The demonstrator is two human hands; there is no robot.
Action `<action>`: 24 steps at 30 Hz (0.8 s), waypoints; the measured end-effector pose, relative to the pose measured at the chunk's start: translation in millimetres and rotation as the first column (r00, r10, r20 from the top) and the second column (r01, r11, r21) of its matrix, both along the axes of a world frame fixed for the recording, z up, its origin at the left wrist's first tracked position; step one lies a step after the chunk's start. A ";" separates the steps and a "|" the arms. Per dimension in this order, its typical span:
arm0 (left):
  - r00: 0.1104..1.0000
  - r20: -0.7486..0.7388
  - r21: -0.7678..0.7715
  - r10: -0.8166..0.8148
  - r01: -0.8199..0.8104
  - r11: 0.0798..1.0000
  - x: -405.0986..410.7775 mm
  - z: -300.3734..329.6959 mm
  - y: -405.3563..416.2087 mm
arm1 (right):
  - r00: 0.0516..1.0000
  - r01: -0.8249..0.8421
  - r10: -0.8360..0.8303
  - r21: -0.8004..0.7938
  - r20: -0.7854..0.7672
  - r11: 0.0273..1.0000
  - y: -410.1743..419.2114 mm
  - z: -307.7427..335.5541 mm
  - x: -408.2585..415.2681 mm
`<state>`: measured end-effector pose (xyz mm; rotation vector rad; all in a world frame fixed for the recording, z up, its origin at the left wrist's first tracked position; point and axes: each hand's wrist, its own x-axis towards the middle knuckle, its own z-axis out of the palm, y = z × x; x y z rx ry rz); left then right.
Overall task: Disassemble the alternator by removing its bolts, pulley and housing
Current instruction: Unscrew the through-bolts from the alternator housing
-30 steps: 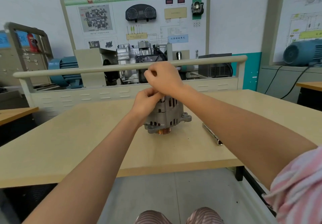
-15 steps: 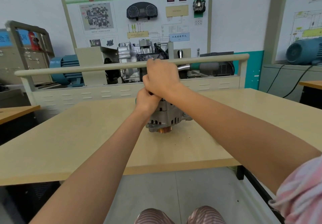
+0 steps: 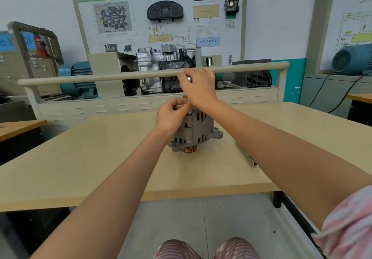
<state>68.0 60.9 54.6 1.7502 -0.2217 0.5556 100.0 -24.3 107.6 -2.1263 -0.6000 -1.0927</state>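
A grey alternator [image 3: 196, 130] stands on the beige table [image 3: 100, 158] with its copper-coloured pulley [image 3: 189, 149] facing down. My left hand [image 3: 173, 114] sits at the alternator's top left edge, its fingers curled and pinching something small there. My right hand [image 3: 198, 88] is above it, fingers curled round a shiny metal tool [image 3: 189, 79] that points down at the alternator's top. The top of the alternator is hidden behind both hands.
A long metal wrench [image 3: 246, 154] lies on the table to the right of the alternator, partly under my right forearm. A railed training bench [image 3: 153, 73] with a gearbox and blue motor stands behind the table. Another table edge [image 3: 360, 96] shows far right.
My right hand has turned and lifted slightly on the tool above the alternator. My left hand has stayed at the alternator's top edge. The alternator has not moved.
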 end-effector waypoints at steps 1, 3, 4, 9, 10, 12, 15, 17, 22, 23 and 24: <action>1.000 0.002 0.002 -0.014 0.014 1.000 -0.7 -0.3 0.7 | 0.999 -0.039 0.040 0.035 -0.033 0.999 2.4 1.1 0.3; 1.000 0.006 0.011 -0.018 0.018 1.000 -1.6 -0.4 1.7 | 0.979 -0.159 0.174 0.132 -0.109 0.978 5.4 2.3 2.7; 1.000 0.005 0.013 -0.016 0.016 1.000 -2.0 -0.6 2.1 | 0.951 -0.232 0.266 0.211 -0.155 0.950 5.8 3.1 3.8; 0.999 -0.021 -0.031 -0.043 0.042 0.999 -0.9 -1.4 4.9 | 0.807 -0.328 0.510 0.493 -0.297 0.806 2.9 8.4 8.0; 0.999 -0.030 -0.037 -0.038 0.037 0.999 -0.5 -0.7 5.2 | 0.818 -0.331 0.496 0.466 -0.292 0.821 2.5 8.0 7.8; 0.999 -0.035 -0.044 -0.032 0.030 0.999 -0.1 0.5 4.7 | 0.886 -0.307 0.390 0.312 -0.251 0.899 4.4 5.8 4.9; 1.000 -0.012 -0.039 0.002 -0.003 0.999 0.1 0.9 3.2 | 0.991 0.135 -0.133 -0.147 0.025 0.980 12.5 2.4 1.1; 0.999 -0.020 -0.034 0.038 -0.039 0.999 1.6 0.0 2.1 | 0.920 0.380 -0.347 -0.201 0.180 0.903 19.1 0.6 -0.8; 0.999 -0.001 -0.023 0.040 -0.040 0.999 0.1 -1.2 2.7 | 0.915 0.388 -0.368 -0.112 0.166 0.915 22.8 -4.5 -0.5; 1.000 0.008 -0.016 0.024 -0.024 1.000 -0.5 -1.7 4.0 | 0.937 0.329 -0.317 -0.072 0.145 0.941 21.8 -3.6 -1.1; 1.000 0.014 -0.009 0.003 -0.003 1.000 -1.2 -1.8 5.1 | 0.965 0.242 -0.237 -0.026 0.113 0.970 20.8 -3.1 -2.3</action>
